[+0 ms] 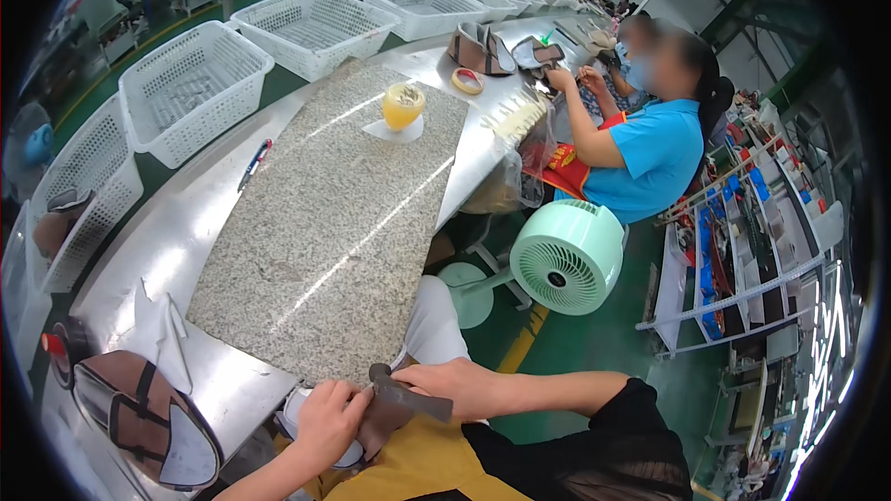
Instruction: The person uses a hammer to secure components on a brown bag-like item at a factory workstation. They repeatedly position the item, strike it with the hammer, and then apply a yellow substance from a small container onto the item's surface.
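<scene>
Over my lap, at the near edge of the stone slab, my right hand is closed round a hammer with a dark metal head. The hammer head lies against a brown leather piece. My left hand has its fingers curled on that piece, just left of the hammer head. Part of the piece is hidden by my hands and the hammer. Another brown leather piece, with darker straps and a pale grey panel, lies on the metal table to my left.
On the slab stands a cup of yellow glue. A pen and a white cloth lie on the metal table. White plastic baskets line its far side. A green fan and a co-worker in blue are at right.
</scene>
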`<move>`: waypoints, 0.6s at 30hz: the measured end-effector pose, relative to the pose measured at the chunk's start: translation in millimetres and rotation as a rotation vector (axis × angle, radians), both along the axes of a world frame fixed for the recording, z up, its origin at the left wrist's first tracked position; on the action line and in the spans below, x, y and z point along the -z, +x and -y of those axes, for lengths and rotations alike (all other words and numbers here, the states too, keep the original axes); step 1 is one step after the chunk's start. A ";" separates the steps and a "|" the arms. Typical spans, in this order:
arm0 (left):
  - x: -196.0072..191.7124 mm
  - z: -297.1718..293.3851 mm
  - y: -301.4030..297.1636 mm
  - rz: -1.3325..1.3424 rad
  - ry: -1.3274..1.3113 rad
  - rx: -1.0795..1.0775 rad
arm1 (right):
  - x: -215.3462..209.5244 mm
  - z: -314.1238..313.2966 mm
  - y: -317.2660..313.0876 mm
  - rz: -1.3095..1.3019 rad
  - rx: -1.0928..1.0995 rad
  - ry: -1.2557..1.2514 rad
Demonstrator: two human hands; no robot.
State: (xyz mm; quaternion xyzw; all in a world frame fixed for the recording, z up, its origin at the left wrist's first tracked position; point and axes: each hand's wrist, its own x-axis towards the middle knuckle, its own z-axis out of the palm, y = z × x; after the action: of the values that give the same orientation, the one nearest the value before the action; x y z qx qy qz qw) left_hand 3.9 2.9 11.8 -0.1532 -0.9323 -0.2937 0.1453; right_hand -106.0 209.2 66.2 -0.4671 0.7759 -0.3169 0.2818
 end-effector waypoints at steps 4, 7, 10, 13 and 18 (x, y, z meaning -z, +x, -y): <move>3.6 3.2 3.1 -0.023 -0.013 0.006 | -3.4 4.1 6.6 0.028 -0.003 -0.033; 6.6 3.6 4.9 -0.009 -0.017 -0.001 | 1.5 4.2 8.8 -0.005 -0.050 0.080; 1.9 2.2 4.7 0.007 0.009 -0.014 | 8.3 1.9 7.9 -0.029 -0.035 0.075; 0.5 -2.0 4.6 0.078 0.023 -0.097 | 5.5 2.1 8.4 0.006 -0.020 0.071; -4.0 2.2 -6.9 0.381 0.226 -0.069 | -5.8 -6.3 -0.7 0.157 0.043 0.078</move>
State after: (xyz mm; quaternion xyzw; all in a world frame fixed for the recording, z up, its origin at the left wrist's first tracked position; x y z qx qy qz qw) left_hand -3.0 0.8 15.8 -0.0455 -0.9087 -0.4148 -0.0074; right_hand -106.7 215.5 71.9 -0.4126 0.7730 -0.3283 0.3528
